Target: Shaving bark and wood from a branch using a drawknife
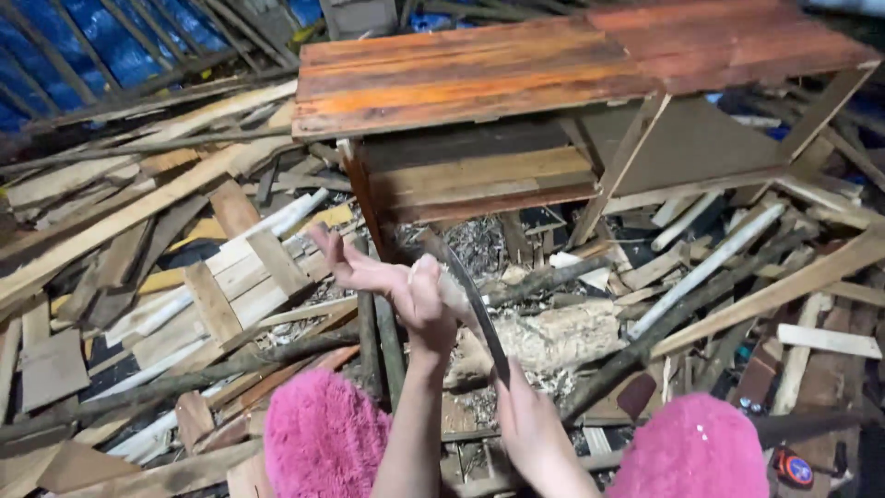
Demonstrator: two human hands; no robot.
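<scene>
While fingers [346, 263] splay, blade [479, 309] crosses the palm.

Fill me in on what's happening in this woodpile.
A person sits among scattered planks and offcuts, seen from a head camera. The right hand grips the handle end of a long curved dark blade. The left hand, fingers spread, rests against a pale piece of wood at the blade. Below lies a chopping log with shavings around it. Behind stands a rough reddish wooden table. Two fluffy pink slippers show at the bottom.
</scene>
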